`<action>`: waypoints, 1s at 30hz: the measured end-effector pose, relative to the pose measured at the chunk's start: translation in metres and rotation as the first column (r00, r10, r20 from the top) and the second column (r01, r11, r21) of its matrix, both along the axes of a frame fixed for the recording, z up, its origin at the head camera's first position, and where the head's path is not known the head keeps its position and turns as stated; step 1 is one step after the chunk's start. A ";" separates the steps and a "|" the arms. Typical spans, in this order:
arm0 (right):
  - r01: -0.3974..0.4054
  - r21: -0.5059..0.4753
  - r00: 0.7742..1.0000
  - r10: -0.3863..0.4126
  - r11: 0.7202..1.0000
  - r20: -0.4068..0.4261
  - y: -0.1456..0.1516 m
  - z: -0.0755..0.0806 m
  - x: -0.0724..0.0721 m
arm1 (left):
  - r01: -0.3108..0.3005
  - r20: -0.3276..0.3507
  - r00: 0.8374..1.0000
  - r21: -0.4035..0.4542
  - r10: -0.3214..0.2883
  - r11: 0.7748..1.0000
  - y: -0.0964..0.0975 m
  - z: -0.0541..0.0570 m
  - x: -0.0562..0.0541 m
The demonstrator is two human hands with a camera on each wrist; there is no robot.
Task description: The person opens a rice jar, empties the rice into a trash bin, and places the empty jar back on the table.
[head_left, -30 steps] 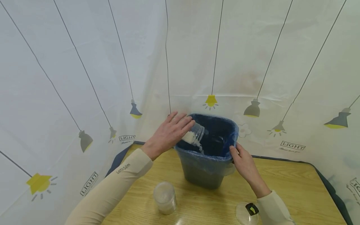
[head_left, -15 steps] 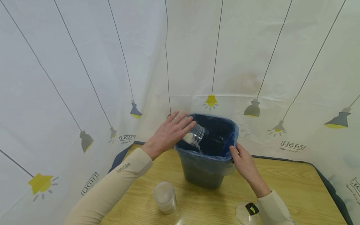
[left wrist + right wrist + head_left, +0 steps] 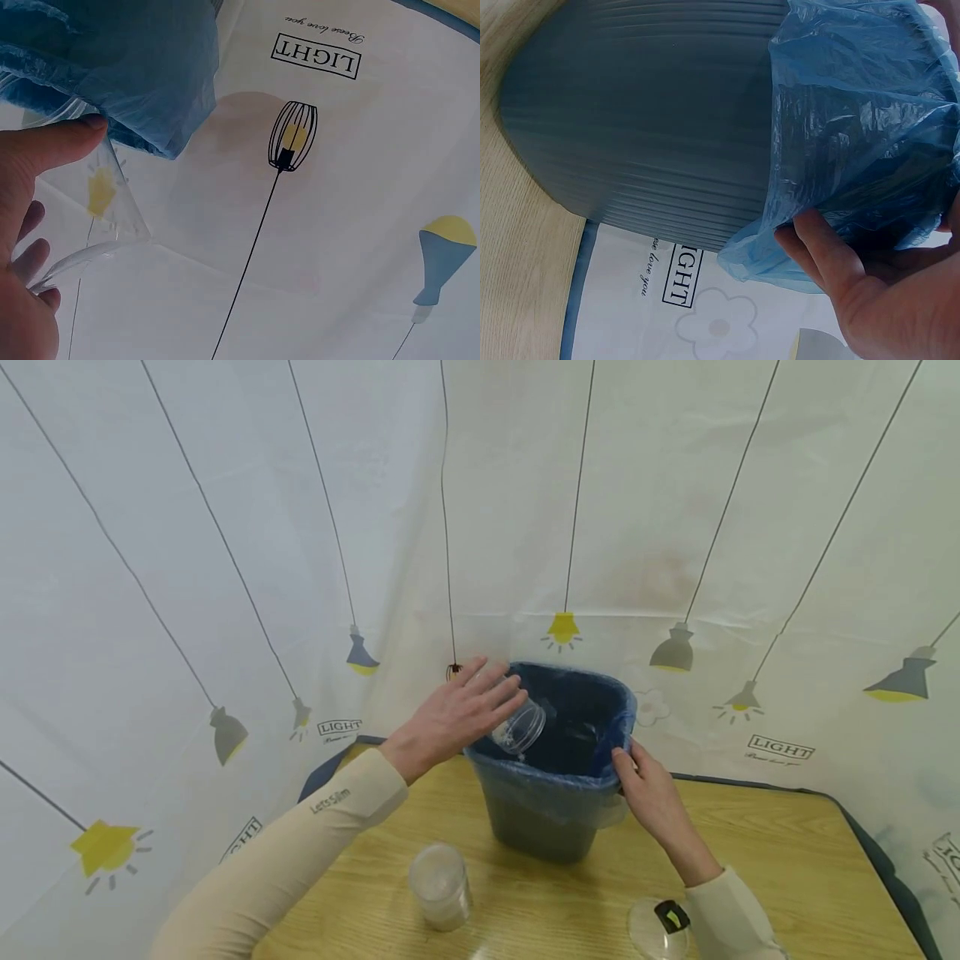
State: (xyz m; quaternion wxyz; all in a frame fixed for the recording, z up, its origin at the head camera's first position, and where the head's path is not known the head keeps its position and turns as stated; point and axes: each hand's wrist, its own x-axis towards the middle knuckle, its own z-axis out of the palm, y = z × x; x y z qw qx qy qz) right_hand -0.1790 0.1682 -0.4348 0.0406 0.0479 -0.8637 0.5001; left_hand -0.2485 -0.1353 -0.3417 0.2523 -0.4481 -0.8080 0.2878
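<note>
My left hand (image 3: 465, 710) grips a clear jar (image 3: 525, 727) tipped mouth-down over the bin. A little white matter shows at the jar's lower rim; in the left wrist view the jar's body (image 3: 124, 202) looks see-through, with my thumb along its side. A dark grey waste bin (image 3: 543, 827) stands on the table, lined with a blue plastic bag (image 3: 555, 775) folded over its rim. At the bin's right edge my right hand (image 3: 652, 789) holds the rim, its thumb on top and the fingers under the bag's fold, as the right wrist view also shows.
A second clear jar (image 3: 440, 889) stands on the wooden table (image 3: 757, 843) in front of the bin. Near my right sleeve lies a round clear lid (image 3: 651, 935) with a black and yellow label. A white sheet printed with lamps (image 3: 671, 652) rises behind the table.
My left hand has tilted the jar further and shifted slightly right. The white contents and the falling stream have dwindled to a trace. My right hand keeps its place on the rim.
</note>
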 end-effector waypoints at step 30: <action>-0.007 0.030 1.000 0.008 1.000 -0.018 0.002 0.000 0.000 | -0.083 -0.079 0.994 -0.159 0.071 0.984 0.002 0.006 0.002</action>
